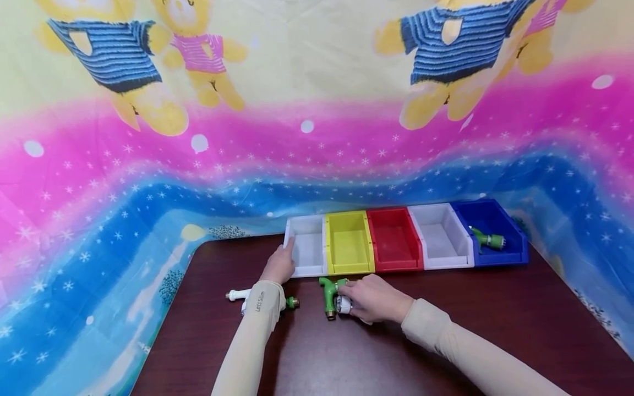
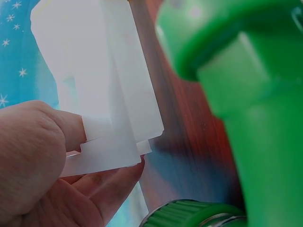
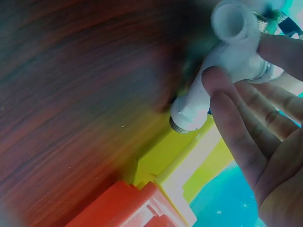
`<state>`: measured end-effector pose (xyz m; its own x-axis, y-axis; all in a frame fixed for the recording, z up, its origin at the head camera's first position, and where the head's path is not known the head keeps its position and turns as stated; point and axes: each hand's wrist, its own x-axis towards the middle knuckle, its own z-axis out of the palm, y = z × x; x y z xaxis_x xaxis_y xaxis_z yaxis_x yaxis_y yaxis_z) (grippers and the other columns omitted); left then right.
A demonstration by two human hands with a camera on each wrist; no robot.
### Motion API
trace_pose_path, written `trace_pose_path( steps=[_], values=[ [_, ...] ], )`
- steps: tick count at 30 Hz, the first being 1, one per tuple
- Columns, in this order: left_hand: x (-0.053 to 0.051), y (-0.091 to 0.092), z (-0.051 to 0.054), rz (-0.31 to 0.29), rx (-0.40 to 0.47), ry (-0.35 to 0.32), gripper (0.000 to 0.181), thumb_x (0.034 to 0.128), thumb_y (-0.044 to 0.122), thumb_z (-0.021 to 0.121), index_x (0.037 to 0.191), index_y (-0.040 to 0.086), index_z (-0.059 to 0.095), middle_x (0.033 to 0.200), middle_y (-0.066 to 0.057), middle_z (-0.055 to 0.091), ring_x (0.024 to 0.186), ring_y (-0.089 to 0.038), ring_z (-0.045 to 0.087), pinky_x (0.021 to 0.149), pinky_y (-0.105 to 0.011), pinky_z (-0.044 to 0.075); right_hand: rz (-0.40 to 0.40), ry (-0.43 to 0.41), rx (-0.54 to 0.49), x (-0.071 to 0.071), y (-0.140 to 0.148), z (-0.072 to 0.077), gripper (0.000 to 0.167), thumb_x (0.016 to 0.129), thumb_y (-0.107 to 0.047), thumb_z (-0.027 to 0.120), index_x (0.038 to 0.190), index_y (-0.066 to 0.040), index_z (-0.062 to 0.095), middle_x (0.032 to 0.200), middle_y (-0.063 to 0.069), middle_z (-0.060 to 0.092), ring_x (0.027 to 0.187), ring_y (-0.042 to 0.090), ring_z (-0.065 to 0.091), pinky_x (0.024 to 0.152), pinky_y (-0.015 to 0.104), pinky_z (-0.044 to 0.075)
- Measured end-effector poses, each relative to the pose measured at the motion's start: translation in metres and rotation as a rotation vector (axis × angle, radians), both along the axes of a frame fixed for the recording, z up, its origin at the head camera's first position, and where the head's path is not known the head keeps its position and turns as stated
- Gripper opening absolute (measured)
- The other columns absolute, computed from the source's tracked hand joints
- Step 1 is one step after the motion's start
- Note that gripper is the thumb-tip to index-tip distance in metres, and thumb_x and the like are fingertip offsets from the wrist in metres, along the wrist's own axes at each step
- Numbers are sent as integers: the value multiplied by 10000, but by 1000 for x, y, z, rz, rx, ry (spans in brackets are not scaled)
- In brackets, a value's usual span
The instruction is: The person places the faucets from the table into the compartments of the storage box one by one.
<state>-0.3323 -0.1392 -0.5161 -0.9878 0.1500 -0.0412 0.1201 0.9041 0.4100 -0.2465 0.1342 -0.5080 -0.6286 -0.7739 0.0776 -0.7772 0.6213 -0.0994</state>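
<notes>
My left hand (image 1: 278,265) grips the side wall of the leftmost white bin (image 1: 307,269). In the left wrist view its thumb lies inside the bin wall (image 2: 102,153) and its fingers outside. My right hand (image 1: 373,298) pinches a white tap (image 3: 191,104) between thumb and fingers, low over the table. Beside that hand is a green tap (image 1: 329,300) with a brass threaded end. Under my left wrist lie another white tap (image 1: 239,295) and a green one (image 1: 293,302), both partly hidden by the sleeve. A large green tap (image 2: 260,118) looms close in the left wrist view.
Right of the white bin, the row continues with a yellow bin (image 1: 349,268), a red bin (image 1: 398,265), a second white bin (image 1: 448,260) and a blue bin (image 1: 515,256). A green tap (image 1: 490,240) lies in the blue one. A printed cloth (image 1: 307,159) hangs behind the brown table (image 1: 337,363).
</notes>
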Motion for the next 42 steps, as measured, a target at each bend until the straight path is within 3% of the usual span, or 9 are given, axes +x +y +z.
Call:
trace_pose_path(
  steps=[6,17,24,27,31,37,42],
  values=[
    [0,-1,0,-2,-5,-5,693,1020,23,564,1647,88,277,1561,-330,414,1352,-456,531,1116,-553,470,-25,-73,-45,1,0,7,451,880,-289,809,1292,-151,689,1058,-11,739,763,34,590,712,253,560],
    [1,-3,0,-1,-10,1,700,1017,26,575,1647,88,276,1563,-329,415,1355,-454,530,1107,-551,479,-57,-184,-114,4,4,15,388,861,-291,825,1215,-193,699,998,-78,725,762,-3,572,724,230,545],
    [-1,-2,-1,-9,-23,19,707,1003,21,589,1641,76,289,1525,-340,448,1266,-451,593,1057,-546,515,-115,-208,-145,4,7,24,326,855,-307,824,1131,-244,662,916,-137,680,726,-10,560,694,216,533],
    [-2,-1,-1,-4,-14,14,708,1005,23,588,1643,85,288,1530,-336,446,1267,-447,594,1062,-547,512,-133,-205,-160,4,9,28,370,864,-316,813,1186,-230,653,933,-127,665,734,5,553,690,217,528],
    [-3,-2,-2,8,-6,-1,711,1010,26,583,1649,101,279,1558,-326,421,1320,-446,560,1091,-547,492,-132,-178,-198,4,9,33,428,864,-300,811,1251,-204,654,993,-99,671,782,20,565,709,227,541],
    [-3,-1,-3,1,-9,-6,703,1015,32,578,1648,94,278,1574,-327,400,1376,-450,515,1120,-549,468,-151,-144,-261,3,12,38,410,856,-281,820,1203,-191,622,982,-94,662,767,16,560,710,232,553],
    [-1,-2,-1,6,-12,-10,695,1021,34,564,1650,97,273,1589,-321,385,1414,-450,479,1145,-552,444,-196,-190,-315,0,15,42,468,830,-282,833,1204,-179,572,957,-89,645,737,10,558,673,203,535]
  ],
)
